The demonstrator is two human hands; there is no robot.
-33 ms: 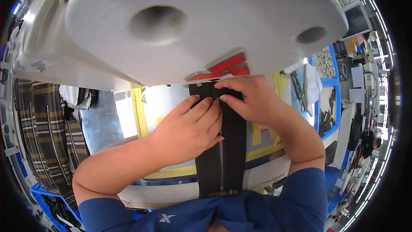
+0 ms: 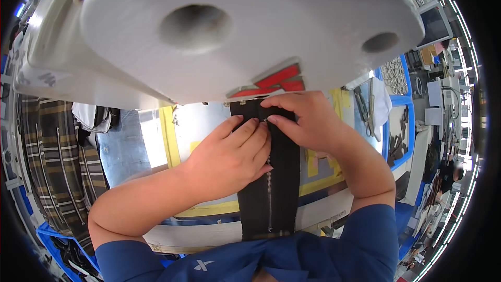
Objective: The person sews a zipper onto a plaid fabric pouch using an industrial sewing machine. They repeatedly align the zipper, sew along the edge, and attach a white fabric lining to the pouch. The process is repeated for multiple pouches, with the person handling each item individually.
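Observation:
A black fabric strip point(image 2: 284, 177) with a metal zipper point(image 2: 269, 193) down its middle runs from under the sewing machine head point(image 2: 292, 15) toward my chest. My left hand point(image 2: 227, 156) lies on the strip's left half, fingers laid on the cloth and tips beside the zipper. My right hand point(image 2: 308, 117) rests at the strip's far end, thumb and forefinger apart, the thumb touching the cloth by the zipper teeth. The machine's large pale body hides the needle area and the far end of the strip.
Plaid fabric pieces with zippers point(image 2: 52, 162) hang at the left. Yellow tape point(image 2: 169, 136) marks the metal work surface. Tweezers-like metal tools point(image 2: 368, 104) and a white cloth point(image 2: 382, 104) lie at right, beside blue-edged trays point(image 2: 410, 125) of small parts. Another blue bin point(image 2: 49, 234) stands lower left.

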